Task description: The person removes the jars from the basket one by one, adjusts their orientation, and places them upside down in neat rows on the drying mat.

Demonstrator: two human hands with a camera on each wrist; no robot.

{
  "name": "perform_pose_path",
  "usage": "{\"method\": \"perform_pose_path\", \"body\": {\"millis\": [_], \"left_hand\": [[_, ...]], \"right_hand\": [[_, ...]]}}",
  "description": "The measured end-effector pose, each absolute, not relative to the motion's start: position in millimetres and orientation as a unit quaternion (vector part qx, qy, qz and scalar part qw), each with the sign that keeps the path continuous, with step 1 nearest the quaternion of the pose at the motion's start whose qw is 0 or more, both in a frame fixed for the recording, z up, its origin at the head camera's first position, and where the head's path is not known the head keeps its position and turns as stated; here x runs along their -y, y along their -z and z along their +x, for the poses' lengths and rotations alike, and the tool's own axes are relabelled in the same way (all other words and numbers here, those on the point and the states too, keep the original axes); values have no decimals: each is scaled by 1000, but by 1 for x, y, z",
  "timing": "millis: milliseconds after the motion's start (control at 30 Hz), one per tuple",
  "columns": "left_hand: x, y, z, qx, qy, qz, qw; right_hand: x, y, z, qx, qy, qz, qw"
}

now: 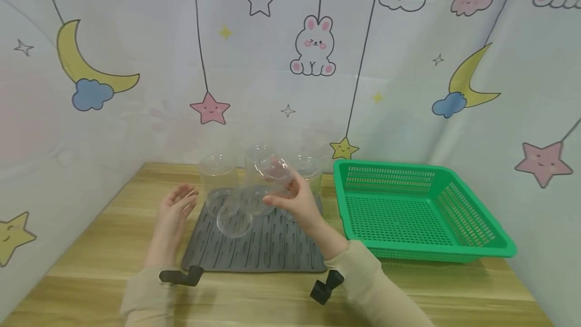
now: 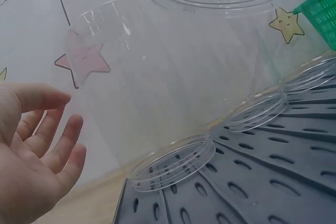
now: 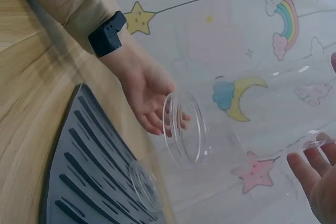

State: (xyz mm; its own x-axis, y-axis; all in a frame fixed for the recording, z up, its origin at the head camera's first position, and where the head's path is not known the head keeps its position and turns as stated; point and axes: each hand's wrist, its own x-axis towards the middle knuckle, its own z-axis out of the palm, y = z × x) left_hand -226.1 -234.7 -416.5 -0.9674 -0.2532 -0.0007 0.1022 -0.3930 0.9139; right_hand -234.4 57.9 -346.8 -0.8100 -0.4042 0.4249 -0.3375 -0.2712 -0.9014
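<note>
My right hand (image 1: 297, 201) grips one end of a clear plastic jar (image 1: 234, 235), its fingers behind that end and the thumb in front. The jar is tilted above the mat, its ringed mouth (image 3: 167, 124) towards my left hand. My left hand (image 1: 174, 211) is beside the mat with fingers loosely bent, holding nothing; in the left wrist view the same hand (image 2: 42, 150) is near a standing jar. Several clear jars stand along the back of the grey ridged mat (image 1: 254, 259): a left jar (image 1: 201, 178), a middle jar (image 1: 248, 165) and a right jar (image 1: 317, 175). Their transparent walls overlap.
To the right, a green plastic basket (image 1: 472, 251) with perforated walls sits on the wooden table (image 1: 254, 299). Behind everything hangs a white curtain (image 1: 272, 79) printed with stars, moons and rabbits. Black wrist bands (image 1: 181, 276) are on both sleeves.
</note>
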Motion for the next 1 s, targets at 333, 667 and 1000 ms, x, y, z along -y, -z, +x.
{"method": "perform_pose_path", "body": {"millis": [333, 667, 1000], "left_hand": [[245, 434, -225, 607, 790, 74, 44], [248, 444, -224, 618, 782, 71, 19], [245, 455, -226, 654, 753, 75, 1]], "right_hand": [[-30, 354, -224, -670, 670, -315, 59], [0, 365, -220, -724, 615, -303, 79], [17, 371, -220, -732, 607, -299, 83]]}}
